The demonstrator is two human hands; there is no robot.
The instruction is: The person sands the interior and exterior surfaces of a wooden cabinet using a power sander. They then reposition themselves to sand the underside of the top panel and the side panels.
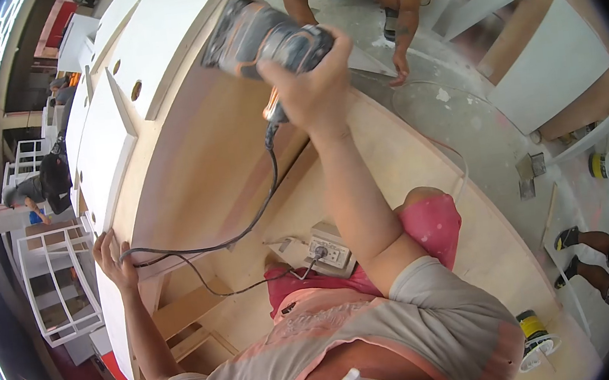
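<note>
- Right hand (314, 76): closed round tool (257, 38), raised clear of panel (202, 149).
- Left hand (113, 253): fingers curled over panel edge, beside cord (248, 226).
- Done: cord plugged into strip (330, 247) by the knee.
- Left, judging by the lifted tool: work on the bare panel face; share already worked impossible to tell.

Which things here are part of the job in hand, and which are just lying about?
In use: power tool in right hand; its cord; power strip; plywood panel gripped by left hand.
Lying about: yellow tape roll; second tape roll; white boards.
</note>
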